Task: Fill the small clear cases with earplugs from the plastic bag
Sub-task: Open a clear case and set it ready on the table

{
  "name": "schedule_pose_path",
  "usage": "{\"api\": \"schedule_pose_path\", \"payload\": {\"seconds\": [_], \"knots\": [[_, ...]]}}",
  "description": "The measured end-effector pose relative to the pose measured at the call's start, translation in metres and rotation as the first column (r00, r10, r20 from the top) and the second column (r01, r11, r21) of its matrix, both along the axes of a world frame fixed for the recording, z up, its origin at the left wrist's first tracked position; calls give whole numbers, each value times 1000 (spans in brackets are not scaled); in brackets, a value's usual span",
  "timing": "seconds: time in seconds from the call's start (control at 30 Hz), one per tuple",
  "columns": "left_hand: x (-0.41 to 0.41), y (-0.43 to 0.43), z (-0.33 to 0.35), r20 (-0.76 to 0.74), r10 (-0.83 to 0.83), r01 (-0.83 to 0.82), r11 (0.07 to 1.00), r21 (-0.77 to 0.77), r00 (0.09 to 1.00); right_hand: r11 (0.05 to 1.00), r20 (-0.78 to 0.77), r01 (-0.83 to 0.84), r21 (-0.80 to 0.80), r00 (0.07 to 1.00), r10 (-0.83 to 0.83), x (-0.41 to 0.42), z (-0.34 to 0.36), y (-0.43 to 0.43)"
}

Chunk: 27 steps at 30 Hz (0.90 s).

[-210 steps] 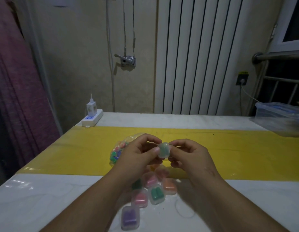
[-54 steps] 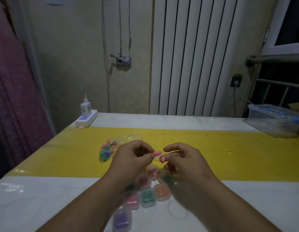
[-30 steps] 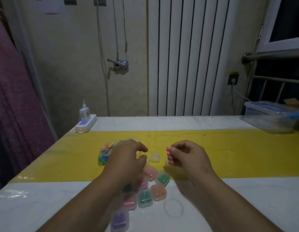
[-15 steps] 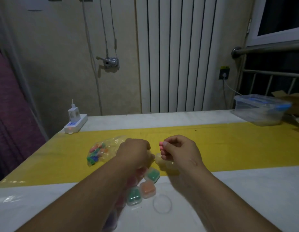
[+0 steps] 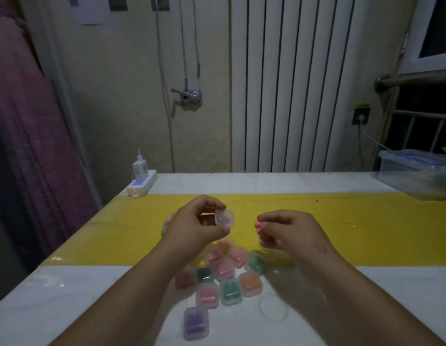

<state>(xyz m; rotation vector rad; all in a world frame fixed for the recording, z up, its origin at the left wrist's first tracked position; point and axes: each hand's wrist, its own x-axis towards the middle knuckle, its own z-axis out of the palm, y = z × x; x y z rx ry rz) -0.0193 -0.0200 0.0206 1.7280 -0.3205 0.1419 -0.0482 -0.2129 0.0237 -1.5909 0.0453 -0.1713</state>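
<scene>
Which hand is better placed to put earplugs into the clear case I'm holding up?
Right. The right hand pinches the pink earplugs close beside the clear case, which the left hand holds up and steadies.

The plastic bag [image 5: 166, 224] shows only as a coloured sliver behind the left hand [image 5: 197, 226]. The right hand [image 5: 289, 233] covers all but the pink tips of the earplugs [image 5: 258, 225]; their number is unclear. The clear case [image 5: 225, 217] is blurred, its contents unreadable. The storage box [image 5: 416, 173] on the desk [image 5: 67, 295] is cut by the right edge.
</scene>
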Motion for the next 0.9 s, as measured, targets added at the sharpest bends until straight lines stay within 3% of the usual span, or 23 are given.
{"api": "schedule_pose_path", "payload": {"seconds": [0.2, 0.37, 0.73, 0.9], "knots": [[-1, 10, -12, -8, -34, 33, 997, -75, 999, 967, -151, -223, -125, 967, 203, -4, 24, 10], [-3, 10, -18, -26, -33, 32, 997, -67, 999, 958, -186, -281, -62, 946, 266, 4, 20, 26], [-4, 3, -19, 39, -54, 54, 999, 2, 998, 992, -26, -113, -51, 993, 111, 1, -10, 28], [1, 5, -20, 99, 40, -42, 999, 15, 994, 997, -6, -73, -15, 997, 73, 4, -12, 31]]}}
